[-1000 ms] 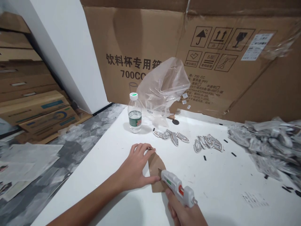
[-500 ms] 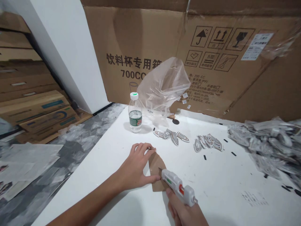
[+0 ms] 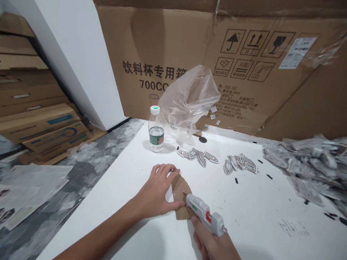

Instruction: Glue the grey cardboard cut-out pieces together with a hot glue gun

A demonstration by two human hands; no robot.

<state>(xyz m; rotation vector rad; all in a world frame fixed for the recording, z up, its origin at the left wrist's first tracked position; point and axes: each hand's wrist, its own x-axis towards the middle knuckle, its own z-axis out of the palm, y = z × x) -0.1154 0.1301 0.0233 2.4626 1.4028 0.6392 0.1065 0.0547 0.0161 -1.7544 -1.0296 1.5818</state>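
Observation:
On the white tabletop lies a brown cardboard piece (image 3: 180,186) with a rounded upper edge. My left hand (image 3: 162,191) rests over its left side, fingers bent at the top and thumb stretched along the lower part, pressing it flat. In my right hand (image 3: 207,236) is a white glue gun (image 3: 202,209) with a green label and a red part. Its dark pointed tip sits at the cardboard near the left thumb; I cannot tell whether it touches. Ahead lie flat grey-white pointed pieces (image 3: 200,157) and a second cluster of them (image 3: 240,163).
A water bottle (image 3: 156,130) stands behind the left hand, beside a clear plastic bag (image 3: 189,103). A large cardboard box (image 3: 168,39) walls off the back. Plastic-wrapped pieces (image 3: 306,162) are heaped at right, with small black strips (image 3: 269,177) scattered about.

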